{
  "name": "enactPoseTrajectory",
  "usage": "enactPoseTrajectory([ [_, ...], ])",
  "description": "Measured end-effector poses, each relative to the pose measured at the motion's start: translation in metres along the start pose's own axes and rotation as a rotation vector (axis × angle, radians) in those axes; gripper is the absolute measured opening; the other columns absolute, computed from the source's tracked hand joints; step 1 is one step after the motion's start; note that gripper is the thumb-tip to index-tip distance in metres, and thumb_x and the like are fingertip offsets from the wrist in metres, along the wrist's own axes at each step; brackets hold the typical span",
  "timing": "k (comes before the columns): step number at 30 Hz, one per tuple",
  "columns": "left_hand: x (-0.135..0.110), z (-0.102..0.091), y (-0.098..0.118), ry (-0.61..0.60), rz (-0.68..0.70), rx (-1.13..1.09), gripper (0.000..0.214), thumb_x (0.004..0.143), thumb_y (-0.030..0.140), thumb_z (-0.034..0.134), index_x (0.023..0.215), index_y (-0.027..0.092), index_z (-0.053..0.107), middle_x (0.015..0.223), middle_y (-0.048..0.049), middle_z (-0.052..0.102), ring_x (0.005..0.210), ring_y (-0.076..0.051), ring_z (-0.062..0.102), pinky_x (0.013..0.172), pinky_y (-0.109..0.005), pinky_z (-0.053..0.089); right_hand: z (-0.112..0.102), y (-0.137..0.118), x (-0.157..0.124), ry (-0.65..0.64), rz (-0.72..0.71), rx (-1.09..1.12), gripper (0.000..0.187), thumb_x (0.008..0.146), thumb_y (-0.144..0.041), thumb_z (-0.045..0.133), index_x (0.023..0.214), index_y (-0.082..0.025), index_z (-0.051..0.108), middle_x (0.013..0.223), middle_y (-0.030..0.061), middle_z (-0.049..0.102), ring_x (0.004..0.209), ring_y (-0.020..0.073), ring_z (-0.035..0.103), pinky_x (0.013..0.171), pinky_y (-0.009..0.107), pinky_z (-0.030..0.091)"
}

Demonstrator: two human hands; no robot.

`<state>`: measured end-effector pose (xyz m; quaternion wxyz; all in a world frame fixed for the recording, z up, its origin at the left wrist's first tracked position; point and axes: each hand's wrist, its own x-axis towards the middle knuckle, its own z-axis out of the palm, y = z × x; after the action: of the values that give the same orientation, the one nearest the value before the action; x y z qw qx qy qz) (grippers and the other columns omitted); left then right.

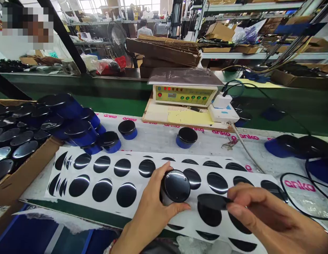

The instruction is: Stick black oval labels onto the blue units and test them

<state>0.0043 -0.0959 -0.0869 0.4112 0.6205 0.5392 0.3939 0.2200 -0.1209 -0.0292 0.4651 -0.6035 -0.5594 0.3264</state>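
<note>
My left hand (150, 201) grips a round cap (176, 186) with a glossy black face, tilted toward me just above the sticker sheet. My right hand (269, 215) pinches a thin black oval sticker (213, 201) between thumb and forefinger, close to the cap's edge. Beneath both hands lies a white backing sheet (134, 168) carrying rows of glossy black oval stickers. Part of the sheet is hidden by my hands.
A cardboard box (26, 169) of black-and-blue caps stands at the left, with more piled beside it. Two caps (127, 129) stand on the printed white bench cover. Behind them is a control unit (184, 94) with coloured buttons. Black cords (293, 197) lie at the right.
</note>
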Motion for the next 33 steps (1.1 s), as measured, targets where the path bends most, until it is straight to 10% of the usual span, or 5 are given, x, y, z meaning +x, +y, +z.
enactPoseTrajectory([
  [11, -0.008, -0.001, -0.005, -0.079, 0.011, -0.148, 0.087, 0.069, 0.039, 0.082, 0.139, 0.05, 0.031, 0.14, 0.0059, 0.053, 0.13, -0.021, 0.049, 0.111, -0.04, 0.036, 0.064, 0.016, 0.017, -0.122, 0.275, 0.437, 0.035, 0.08, -0.049, 0.071, 0.066, -0.02, 0.059, 0.097, 0.0043, 0.051, 0.085, 0.0188, 0.051, 0.069, 0.028, 0.044],
  [33, -0.004, -0.005, 0.003, -0.14, -0.065, -0.121, 0.079, 0.071, 0.034, 0.082, 0.136, 0.048, 0.039, 0.139, 0.0071, 0.053, 0.128, -0.021, 0.051, 0.108, -0.039, 0.04, 0.071, 0.008, 0.015, -0.047, 0.065, 0.18, 0.025, 0.084, -0.036, 0.068, 0.066, -0.021, 0.059, 0.087, 0.004, 0.055, 0.086, 0.0179, 0.056, 0.071, 0.024, 0.048],
])
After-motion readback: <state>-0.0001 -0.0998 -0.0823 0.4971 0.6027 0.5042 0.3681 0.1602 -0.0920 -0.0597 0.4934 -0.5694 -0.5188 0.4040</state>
